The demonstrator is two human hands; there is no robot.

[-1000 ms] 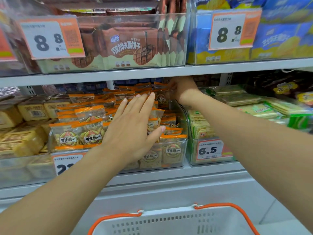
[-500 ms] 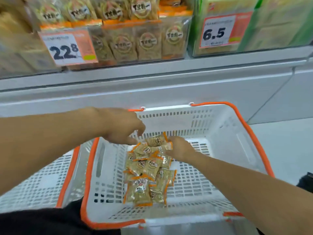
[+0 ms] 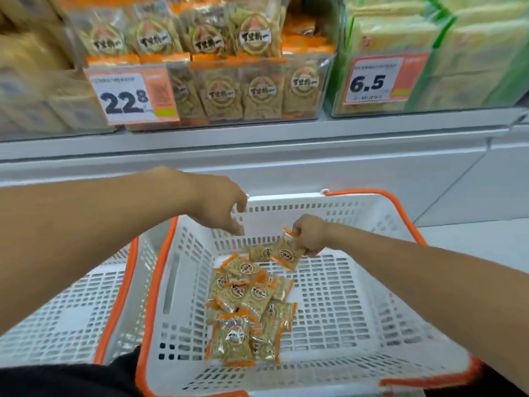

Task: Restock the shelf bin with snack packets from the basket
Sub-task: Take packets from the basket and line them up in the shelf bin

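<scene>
Lifted since half a second back: right hand (image 3: pixel 310 235) now up off the heap, fingers curled round one snack packet (image 3: pixel 287 250), pinched at its top edge and hanging tilted above the far end of the pile. Left hand (image 3: pixel 220 203) hovering just beside, over the far wall of the basket (image 3: pixel 355 285), fingers pointing down, loosely spread, holding nothing. Remaining loose packets (image 3: pixel 246 308) heaped on the basket floor, left of centre. Second white basket (image 3: pixel 71 319) with orange rim lying to the left, touching the first. Up on the shelf, clear shelf bin (image 3: pixel 257 90) stacked with the same packets, price tag (image 3: pixel 130 96) reading 22.8 on its front; beside it green-wrapped packs (image 3: pixel 458 47) behind a 6.5 tag (image 3: pixel 378 80).
</scene>
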